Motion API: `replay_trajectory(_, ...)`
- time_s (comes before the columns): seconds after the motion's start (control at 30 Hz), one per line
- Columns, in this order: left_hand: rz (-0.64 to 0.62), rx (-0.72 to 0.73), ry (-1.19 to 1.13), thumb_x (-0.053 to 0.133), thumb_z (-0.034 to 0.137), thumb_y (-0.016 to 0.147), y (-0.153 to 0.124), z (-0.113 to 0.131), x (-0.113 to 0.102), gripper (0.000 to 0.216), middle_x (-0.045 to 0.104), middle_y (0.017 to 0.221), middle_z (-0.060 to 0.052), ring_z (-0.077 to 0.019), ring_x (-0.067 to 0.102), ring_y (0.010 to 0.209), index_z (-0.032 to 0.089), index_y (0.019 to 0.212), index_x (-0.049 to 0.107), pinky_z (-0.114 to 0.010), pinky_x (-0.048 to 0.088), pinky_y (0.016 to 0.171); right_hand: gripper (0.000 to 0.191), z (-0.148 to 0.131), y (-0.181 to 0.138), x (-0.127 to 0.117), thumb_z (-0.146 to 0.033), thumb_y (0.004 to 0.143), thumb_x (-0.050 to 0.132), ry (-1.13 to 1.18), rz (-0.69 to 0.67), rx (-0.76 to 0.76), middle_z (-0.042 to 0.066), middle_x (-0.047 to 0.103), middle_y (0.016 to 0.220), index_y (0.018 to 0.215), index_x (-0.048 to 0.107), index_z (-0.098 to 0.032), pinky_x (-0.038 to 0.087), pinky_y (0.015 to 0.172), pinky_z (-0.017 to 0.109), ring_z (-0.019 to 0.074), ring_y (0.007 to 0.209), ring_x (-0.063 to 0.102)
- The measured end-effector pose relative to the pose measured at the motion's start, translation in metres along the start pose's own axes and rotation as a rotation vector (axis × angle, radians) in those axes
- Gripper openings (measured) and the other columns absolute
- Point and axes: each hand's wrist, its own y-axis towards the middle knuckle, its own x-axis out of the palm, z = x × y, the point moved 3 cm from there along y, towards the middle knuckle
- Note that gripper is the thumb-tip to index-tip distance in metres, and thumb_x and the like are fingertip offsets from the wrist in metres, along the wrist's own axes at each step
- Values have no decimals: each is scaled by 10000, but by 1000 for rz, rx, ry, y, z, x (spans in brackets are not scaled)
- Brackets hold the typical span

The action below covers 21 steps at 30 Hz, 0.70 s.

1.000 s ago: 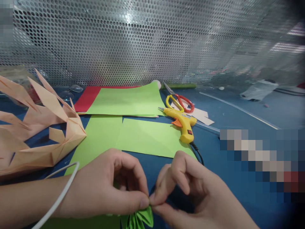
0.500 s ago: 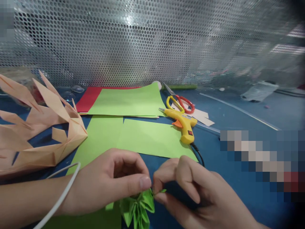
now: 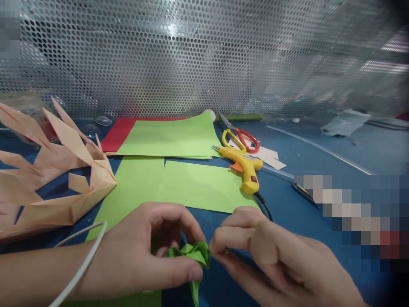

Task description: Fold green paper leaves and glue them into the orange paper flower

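A small folded green paper piece sits between both hands near the bottom edge. My left hand is closed around its left side, thumb pressed along the bottom of the folds. From the right, my right hand pinches the piece's tip with thumb and forefinger. A white bangle circles my left wrist. Flat green paper sheets lie on the blue table just beyond the hands.
A peach folded paper shape with spikes fills the left side. More green and red sheets lie further back. A yellow glue gun and scissors rest right of the sheets. A perforated metal screen closes the back.
The green folded piece has been turned and lifted between my hands, its fanned leaves now bunched under my left fingers. My right hand has closed in tighter on its tip.
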Motion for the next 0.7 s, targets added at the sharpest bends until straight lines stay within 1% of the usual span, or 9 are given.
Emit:
replay_trajectory(0.13, 18, 12, -47, 821, 409, 713, 1, 0, 0, 295, 594, 688, 15, -148, 549, 654, 185, 848, 684, -233, 404, 558, 455, -2, -1, -2, -20, 913, 528, -21, -8, -23, -87, 698, 797, 780, 159, -250, 510, 630, 223, 116, 731, 652)
replay_trajectory(0.2, 34, 18, -69, 841, 406, 700, 1, 0, 0, 296, 616, 695, 6, -153, 569, 667, 182, 826, 697, -233, 430, 569, 447, 0, -1, -1, -15, 904, 545, -1, -4, -19, -97, 712, 821, 775, 190, -253, 523, 648, 219, 113, 745, 664)
replay_trajectory(0.27, 58, 16, -92, 855, 387, 689, 2, 0, 0, 284, 621, 687, 7, -152, 570, 666, 180, 825, 716, -229, 438, 568, 422, 3, 1, -1, -22, 893, 584, 29, 27, -15, -113, 726, 846, 769, 257, -259, 534, 651, 197, 99, 749, 680)
replay_trajectory(0.33, 90, 19, -127, 862, 355, 683, 3, -1, 0, 270, 638, 698, 7, -152, 576, 675, 180, 843, 732, -228, 448, 579, 380, 7, 3, -2, -47, 880, 632, 58, 102, 3, -120, 726, 843, 763, 343, -264, 545, 660, 164, 82, 748, 697)
replay_trajectory(0.4, 117, 30, -183, 857, 303, 687, 3, -1, -1, 247, 672, 739, 3, -149, 590, 702, 183, 867, 740, -223, 459, 608, 316, 10, 5, -4, -68, 874, 650, 75, 204, 20, -114, 722, 838, 763, 435, -272, 553, 691, 130, 63, 750, 707)
replay_trajectory(0.5, 160, 57, -227, 844, 241, 690, 4, -3, -2, 208, 682, 739, 17, -119, 566, 663, 188, 859, 735, -197, 439, 591, 246, 12, 4, -6, -76, 863, 662, 83, 292, 41, -99, 737, 910, 839, 559, -299, 553, 794, 107, 62, 863, 724)
replay_trajectory(0.57, 210, 85, -213, 842, 233, 694, 4, -5, -3, 186, 660, 712, 33, -101, 536, 617, 205, 845, 737, -181, 423, 554, 241, 11, 3, -7, -116, 847, 725, 91, 303, 48, -81, 746, 984, 931, 625, -319, 552, 853, 119, 84, 950, 725)
replay_trajectory(0.6, 236, 112, -197, 840, 223, 696, 3, -4, -4, 172, 655, 724, 37, -98, 538, 614, 217, 835, 739, -177, 430, 551, 250, 11, 3, -8, -158, 833, 765, 106, 302, 47, -71, 748, 989, 977, 646, -324, 558, 849, 126, 95, 946, 726)
replay_trajectory(0.7, 301, 232, -155, 807, 143, 701, 0, 0, -6, 153, 655, 792, 48, -99, 607, 678, 244, 794, 739, -159, 492, 604, 288, 9, 4, -6, -267, 808, 827, 169, 236, 46, -60, 754, 902, 1051, 682, -319, 577, 753, 125, 103, 813, 725)
